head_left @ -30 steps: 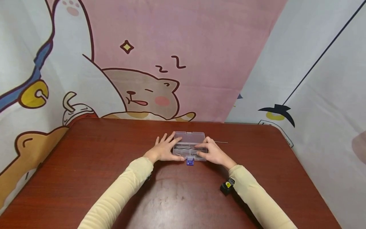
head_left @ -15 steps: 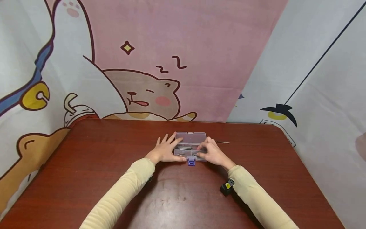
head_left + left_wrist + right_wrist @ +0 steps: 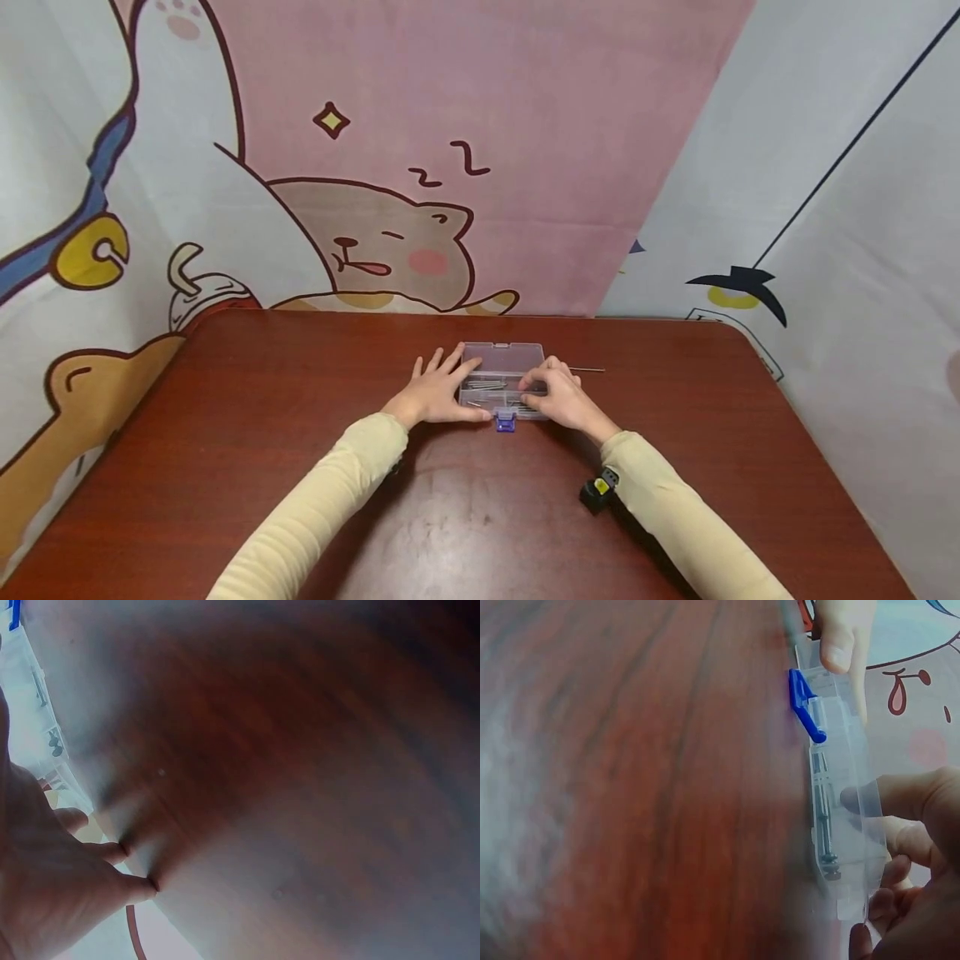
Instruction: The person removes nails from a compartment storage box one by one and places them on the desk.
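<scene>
Left hand: fingers spread wide, no curl round anything; left hand [image 3: 433,396] lies at the left end of the box, index over the lid side, thumb along the near edge.
Right hand: thumb and index bent toward each other, narrow gap; right hand [image 3: 564,400] reaches into the right part of the box. Cannot tell if anything is pinched.
Box: clear plastic box [image 3: 847,739], open, between the two hands, on the table.
Lid: purplish lid [image 3: 501,358] on the far side of the box, ahead of both hands.
Latch: blue latch [image 3: 506,423] at the near edge, between left thumb and right thumb, sticking out toward the person.
Contents: metal rods [image 3: 486,385] in the far row, between the hands; long bolts [image 3: 825,817] in a near compartment, just beside the right thumb.
Loose rod: thin metal rod [image 3: 588,369] on the table, beyond and right of the right hand; its left end looks hidden.
Table edges: table [image 3: 457,508] has its far edge near, just past the lid; side edges well apart from either hand.
Room: broad tabletop left of the left hand, right of the right hand, and between the forearms.
Backdrop: printed cloth [image 3: 555,167] rises behind the far edge.
</scene>
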{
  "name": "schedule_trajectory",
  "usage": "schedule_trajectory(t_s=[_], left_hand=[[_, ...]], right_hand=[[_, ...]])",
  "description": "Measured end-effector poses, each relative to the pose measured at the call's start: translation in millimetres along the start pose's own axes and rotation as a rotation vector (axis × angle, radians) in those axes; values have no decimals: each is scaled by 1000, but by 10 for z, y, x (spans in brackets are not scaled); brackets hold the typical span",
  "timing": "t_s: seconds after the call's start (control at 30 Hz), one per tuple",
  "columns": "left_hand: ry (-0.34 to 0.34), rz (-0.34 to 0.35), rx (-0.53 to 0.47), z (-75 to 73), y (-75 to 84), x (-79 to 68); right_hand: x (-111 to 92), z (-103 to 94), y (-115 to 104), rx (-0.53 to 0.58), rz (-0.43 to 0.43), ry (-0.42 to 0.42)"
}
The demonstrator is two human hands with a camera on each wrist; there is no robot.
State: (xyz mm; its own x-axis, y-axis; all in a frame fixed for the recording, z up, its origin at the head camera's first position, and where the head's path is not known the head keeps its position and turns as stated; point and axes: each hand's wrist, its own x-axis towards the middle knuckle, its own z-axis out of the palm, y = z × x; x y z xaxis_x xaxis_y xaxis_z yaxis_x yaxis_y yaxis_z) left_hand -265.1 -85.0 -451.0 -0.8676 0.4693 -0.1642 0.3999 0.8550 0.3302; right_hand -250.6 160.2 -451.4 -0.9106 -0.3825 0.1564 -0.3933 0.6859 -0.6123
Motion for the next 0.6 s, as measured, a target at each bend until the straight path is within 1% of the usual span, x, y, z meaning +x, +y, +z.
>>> schedule_trajectory(t_s=[0.07, 0.13, 0.27, 0.37, 0.47, 0.6], left_hand=[[-3, 6, -8, 1, 7, 4], [-4, 10, -14, 3, 12, 5], [6, 14, -15, 2, 14, 5], [8, 12, -13, -5, 15, 2], [7, 11, -8, -6, 14, 2], [10, 14, 7, 1, 13, 9]], right_hand=[[-7, -18, 8, -10, -12, 9], [-11, -32, 10, -46, -37, 5], [-11, -42, -2, -121, -85, -39], [-11, -29, -16, -130, -83, -66], [-11, 0, -19, -122, -76, -44], [-6, 41, -14, -98, -75, 16]])
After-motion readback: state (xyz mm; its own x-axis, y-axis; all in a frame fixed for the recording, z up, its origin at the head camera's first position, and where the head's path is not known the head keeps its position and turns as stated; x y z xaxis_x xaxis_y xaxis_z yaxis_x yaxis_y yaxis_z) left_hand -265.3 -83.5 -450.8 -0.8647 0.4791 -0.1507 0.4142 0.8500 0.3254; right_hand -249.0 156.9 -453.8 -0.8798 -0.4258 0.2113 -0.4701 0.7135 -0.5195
